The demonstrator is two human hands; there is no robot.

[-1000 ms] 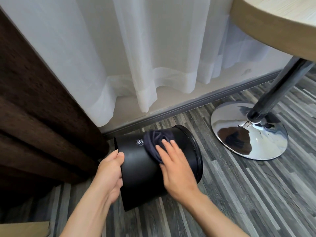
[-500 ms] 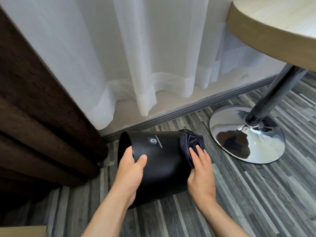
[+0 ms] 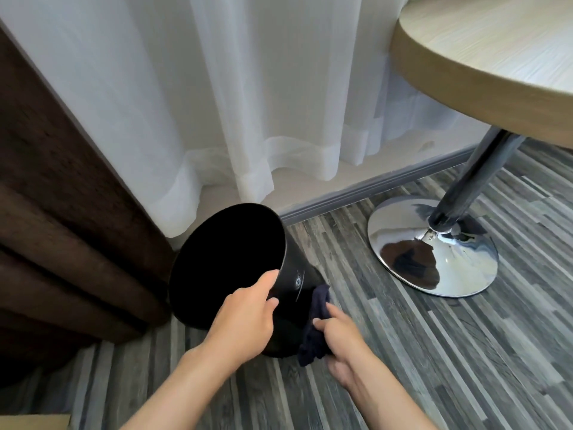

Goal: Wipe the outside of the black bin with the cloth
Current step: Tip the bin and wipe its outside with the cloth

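Note:
The black bin stands tilted on the wood-pattern floor, its open mouth turned up and to the left toward me. My left hand grips the bin's rim, thumb on the outside, fingers hidden over the edge. My right hand holds a dark blue cloth bunched against the bin's lower right side. A small white logo shows on the wall just above the cloth.
A brown curtain hangs close on the left, and a white sheer curtain hangs behind the bin. A round wooden table on a dark pole with a chrome base stands to the right. A grey baseboard runs along the wall.
The bin has swung from lying on its side to tilted with its mouth facing me. My left hand shifted onto the rim. My right hand slid the cloth down the bin's right side.

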